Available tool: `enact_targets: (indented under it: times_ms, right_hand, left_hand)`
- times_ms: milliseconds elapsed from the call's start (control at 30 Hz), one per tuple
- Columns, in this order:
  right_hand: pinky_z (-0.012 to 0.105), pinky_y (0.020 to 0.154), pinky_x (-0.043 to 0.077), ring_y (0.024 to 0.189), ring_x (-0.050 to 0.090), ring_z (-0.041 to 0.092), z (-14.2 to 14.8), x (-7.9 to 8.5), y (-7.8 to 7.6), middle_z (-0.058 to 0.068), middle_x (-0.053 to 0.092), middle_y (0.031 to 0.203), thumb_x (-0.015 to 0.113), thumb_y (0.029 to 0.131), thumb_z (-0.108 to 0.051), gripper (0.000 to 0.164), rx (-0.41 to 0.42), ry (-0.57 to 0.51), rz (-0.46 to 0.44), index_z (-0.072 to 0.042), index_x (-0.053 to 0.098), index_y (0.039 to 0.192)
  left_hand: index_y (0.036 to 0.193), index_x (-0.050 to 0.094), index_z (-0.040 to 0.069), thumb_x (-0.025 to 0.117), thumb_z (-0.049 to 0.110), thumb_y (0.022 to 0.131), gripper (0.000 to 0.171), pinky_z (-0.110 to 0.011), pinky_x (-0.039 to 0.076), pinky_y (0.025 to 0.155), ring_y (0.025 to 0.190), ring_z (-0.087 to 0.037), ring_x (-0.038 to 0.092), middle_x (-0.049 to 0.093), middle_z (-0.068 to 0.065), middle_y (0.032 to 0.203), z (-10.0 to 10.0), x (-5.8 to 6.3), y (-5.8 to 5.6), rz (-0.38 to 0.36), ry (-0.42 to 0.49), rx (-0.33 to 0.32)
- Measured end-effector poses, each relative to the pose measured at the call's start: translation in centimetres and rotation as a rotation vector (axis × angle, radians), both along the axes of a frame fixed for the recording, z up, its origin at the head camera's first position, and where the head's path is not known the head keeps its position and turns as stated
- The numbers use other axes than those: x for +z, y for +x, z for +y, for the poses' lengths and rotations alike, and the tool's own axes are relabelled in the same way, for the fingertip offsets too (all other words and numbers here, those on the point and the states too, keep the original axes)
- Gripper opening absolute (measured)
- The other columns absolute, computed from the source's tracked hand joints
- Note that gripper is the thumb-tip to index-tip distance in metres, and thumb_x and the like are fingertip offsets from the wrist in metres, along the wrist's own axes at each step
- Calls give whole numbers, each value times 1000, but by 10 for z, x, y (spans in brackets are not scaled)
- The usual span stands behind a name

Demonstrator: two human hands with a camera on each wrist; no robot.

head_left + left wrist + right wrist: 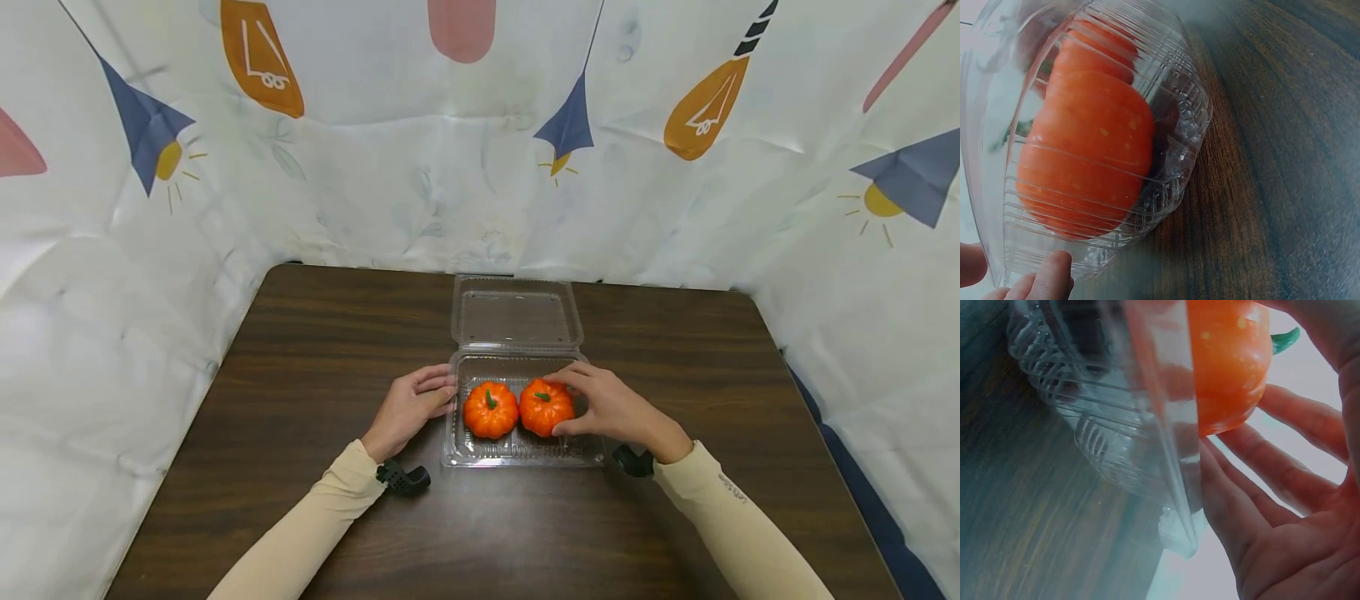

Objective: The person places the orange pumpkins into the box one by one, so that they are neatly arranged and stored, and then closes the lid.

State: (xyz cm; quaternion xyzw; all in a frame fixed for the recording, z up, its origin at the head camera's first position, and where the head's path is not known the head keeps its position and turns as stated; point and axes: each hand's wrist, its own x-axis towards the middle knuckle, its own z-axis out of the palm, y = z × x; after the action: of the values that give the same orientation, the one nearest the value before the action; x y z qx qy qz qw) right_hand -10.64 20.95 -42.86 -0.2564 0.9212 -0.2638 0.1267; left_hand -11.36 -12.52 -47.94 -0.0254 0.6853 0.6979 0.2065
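Note:
A hinged clear plastic clamshell container (487, 454) lies on the table with its lid (517, 312) folded back. Inside its base a left orange toy pumpkin (491, 410) with a green stem sits beside a similar right pumpkin (546, 407). My right hand (611, 408) grips the right pumpkin, thumb on the near side and fingers on the far side. In the right wrist view that pumpkin (1229, 369) shows above the container rim. My left hand (412, 406) touches the container's left side with fairly straight fingers (1054, 275); the left pumpkin (1091, 147) appears through the clear wall.
The dark wood-grain table (337, 333) extends around the container. A white printed cloth (360, 183) hangs behind and along both sides. Black bands with camera mounts (405, 477) are on both wrists, close to the container's near corners.

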Motion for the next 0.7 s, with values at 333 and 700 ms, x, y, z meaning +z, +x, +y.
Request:
enact_targets:
  times_ms: [333, 700]
  right_hand:
    - [37, 91, 60, 105, 63, 18, -5, 3, -3, 2, 66, 125, 90, 78, -41, 67, 11, 75, -16, -21, 66, 137]
    - [43, 96, 61, 110, 65, 23, -7, 4, -6, 5, 66, 127, 92, 77, -40, 69, 15, 80, -37, -19, 66, 137]
  left_hand:
    - [148, 50, 0, 66, 6, 99, 52, -27, 65, 88, 120, -30, 70, 61, -27, 143, 1, 2, 0, 16, 1, -1]
    - [148, 51, 1, 68, 6, 98, 53, -25, 65, 87, 117, -26, 71, 62, -26, 143, 2, 2, 0, 4, -2, 10]
